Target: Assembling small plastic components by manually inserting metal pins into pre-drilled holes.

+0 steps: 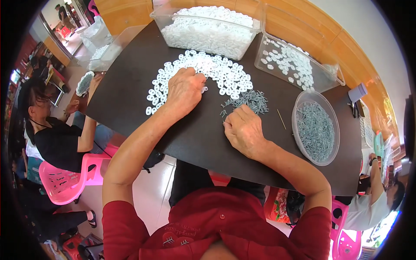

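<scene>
My left hand [185, 90] is closed, its fingers curled down at the inner edge of a spread of small white oval plastic pieces [229, 73] with two holes each. One white piece [204, 89] peeks out at its fingertips, seemingly pinched there. Lower and to the right, my right hand [245, 131] is closed too, with its knuckles up. It rests just in front of a small heap of grey plastic pins [255, 102]. Whatever its fingers hold is hidden beneath the hand.
A clear bin heaped with white pieces [208, 32] stands at the back, beside a shallower clear box [318, 71]. An oval tub of grey pins [296, 125] and a thin stick [281, 119] lie to the right on the dark table [190, 134]. People sit on both sides.
</scene>
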{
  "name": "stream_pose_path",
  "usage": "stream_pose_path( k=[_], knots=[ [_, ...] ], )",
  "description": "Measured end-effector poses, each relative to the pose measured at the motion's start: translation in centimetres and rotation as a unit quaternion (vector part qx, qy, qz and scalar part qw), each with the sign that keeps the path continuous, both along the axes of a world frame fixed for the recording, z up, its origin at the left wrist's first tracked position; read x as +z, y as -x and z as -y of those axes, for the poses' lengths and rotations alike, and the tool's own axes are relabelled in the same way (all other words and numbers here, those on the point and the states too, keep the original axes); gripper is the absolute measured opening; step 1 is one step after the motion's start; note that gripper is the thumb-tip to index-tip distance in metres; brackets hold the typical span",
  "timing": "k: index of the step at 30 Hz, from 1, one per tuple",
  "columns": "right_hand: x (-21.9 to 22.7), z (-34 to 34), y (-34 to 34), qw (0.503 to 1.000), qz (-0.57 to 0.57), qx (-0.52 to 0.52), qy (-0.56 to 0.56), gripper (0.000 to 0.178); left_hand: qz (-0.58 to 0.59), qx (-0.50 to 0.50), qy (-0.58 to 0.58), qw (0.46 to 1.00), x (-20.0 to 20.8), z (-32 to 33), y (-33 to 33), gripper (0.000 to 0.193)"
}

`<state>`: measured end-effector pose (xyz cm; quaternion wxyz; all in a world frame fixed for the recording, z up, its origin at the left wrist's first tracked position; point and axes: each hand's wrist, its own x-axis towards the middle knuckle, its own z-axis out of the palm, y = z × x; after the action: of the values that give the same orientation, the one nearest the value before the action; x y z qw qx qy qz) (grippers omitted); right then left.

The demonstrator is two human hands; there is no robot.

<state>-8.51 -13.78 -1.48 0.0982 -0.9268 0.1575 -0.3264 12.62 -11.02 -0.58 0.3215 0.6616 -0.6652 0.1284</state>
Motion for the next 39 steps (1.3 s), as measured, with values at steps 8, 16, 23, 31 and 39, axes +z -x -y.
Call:
stream_pose_path(
  k=[8, 16, 23, 31, 39],
  knots=[
    [1.5, -0.4, 0.2, 0.998, 0.04, 0.005, -0.038, 0.018, 0.113, -0.031, -0.034, 0.993, -0.7, 0.7, 0.7, 0.009],
    [1.8, -0.2, 0.9, 0.991, 0.019, 0.011, -0.131, 0.017, 0.089, -0.05, -0.028, 0.994, -0.5, 1.1, 0.2, 0.011],
    [1.9, -0.2, 1.6, 0.982, 0.013, -0.019, -0.185, 0.016, -0.084, -0.084, 0.004, 0.993, 0.9, 0.5, 0.1, 0.012],
    [2.8, -0.6, 2.7, 0.958, 0.029, -0.017, -0.283, 0.012, -0.593, -0.152, -0.037, 0.79, 2.8, -4.0, 3.9, 0.01],
    [3.7, -2.4, 3.2, 0.88, 0.075, 0.001, -0.469, 0.009, -0.771, -0.131, -0.078, 0.618, 1.8, -8.5, 7.4, 0.016]
  ],
)
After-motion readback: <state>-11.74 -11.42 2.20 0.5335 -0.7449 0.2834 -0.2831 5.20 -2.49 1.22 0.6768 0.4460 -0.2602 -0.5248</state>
